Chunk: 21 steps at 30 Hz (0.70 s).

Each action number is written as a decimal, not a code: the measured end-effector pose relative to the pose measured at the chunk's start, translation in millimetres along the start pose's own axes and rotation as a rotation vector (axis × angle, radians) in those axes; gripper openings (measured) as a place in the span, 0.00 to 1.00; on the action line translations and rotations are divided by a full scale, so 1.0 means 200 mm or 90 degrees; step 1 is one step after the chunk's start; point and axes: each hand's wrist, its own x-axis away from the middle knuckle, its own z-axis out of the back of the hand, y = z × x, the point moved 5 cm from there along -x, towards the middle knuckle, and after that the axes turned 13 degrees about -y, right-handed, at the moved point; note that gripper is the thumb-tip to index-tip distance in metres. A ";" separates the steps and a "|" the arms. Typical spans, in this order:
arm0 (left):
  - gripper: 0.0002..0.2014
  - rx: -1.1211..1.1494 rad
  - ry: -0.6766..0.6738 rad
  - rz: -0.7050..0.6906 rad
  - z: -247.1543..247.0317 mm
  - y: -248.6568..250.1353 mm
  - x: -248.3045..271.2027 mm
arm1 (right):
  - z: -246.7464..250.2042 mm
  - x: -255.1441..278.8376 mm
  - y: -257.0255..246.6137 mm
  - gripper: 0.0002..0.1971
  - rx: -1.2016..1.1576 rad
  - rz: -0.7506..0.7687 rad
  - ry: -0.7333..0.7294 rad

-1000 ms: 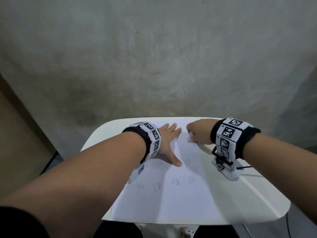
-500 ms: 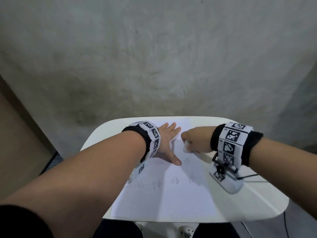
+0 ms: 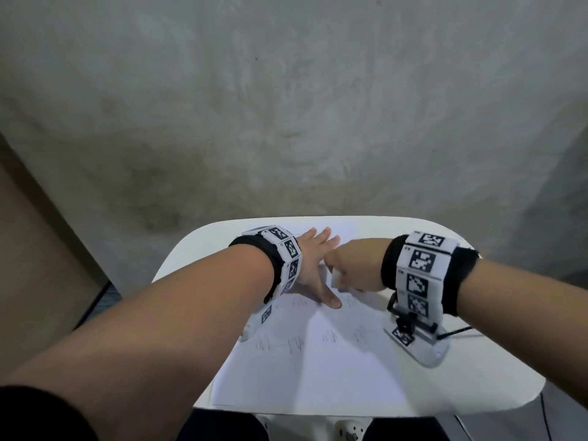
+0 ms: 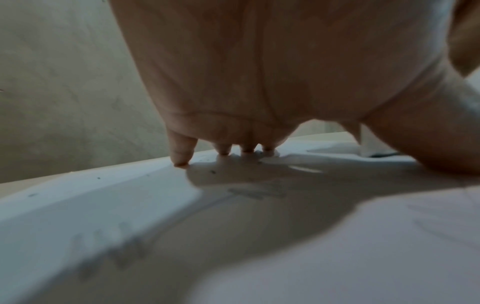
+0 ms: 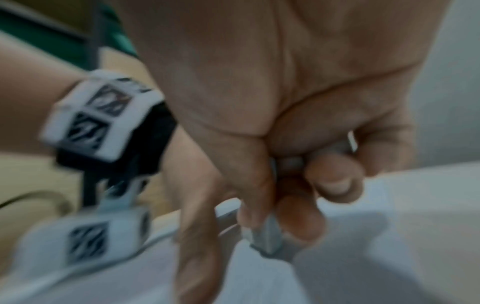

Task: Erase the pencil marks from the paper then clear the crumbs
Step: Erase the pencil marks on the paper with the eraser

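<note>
The right hand [image 3: 353, 265] is clenched around a white eraser [image 3: 336, 279], most of which is hidden by the fingers; only its left end is seen in the head view. In the right wrist view, which is blurred, the eraser [image 5: 267, 234] is pinched between thumb and fingertips, and its lower end is set on the paper [image 5: 363, 257]. Its long axis seems to run down toward the sheet, though the blur leaves the tilt uncertain.

The left hand [image 3: 313, 268] is laid flat and spread on the paper [image 3: 311, 370], just left of the right hand, with the thumb stretched toward the near side. In the left wrist view the fingertips [image 4: 182, 158] are pressed on the sheet [image 4: 337, 246] and the palm is raised a little above it.

The paper lies on a white desk [image 3: 496, 377], its long axis running near to far; its far left part is covered by the left hand and forearm. Rows of pencil marks [image 3: 329, 337] are drawn across it, left to right. The row by the thumb is faint and partly covered. A few dark crumbs [image 4: 213, 171] are scattered near the left fingertips.
</note>
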 end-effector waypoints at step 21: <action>0.64 0.013 -0.035 0.004 0.00 0.01 0.03 | 0.06 -0.08 0.13 0.16 -0.063 -0.053 0.074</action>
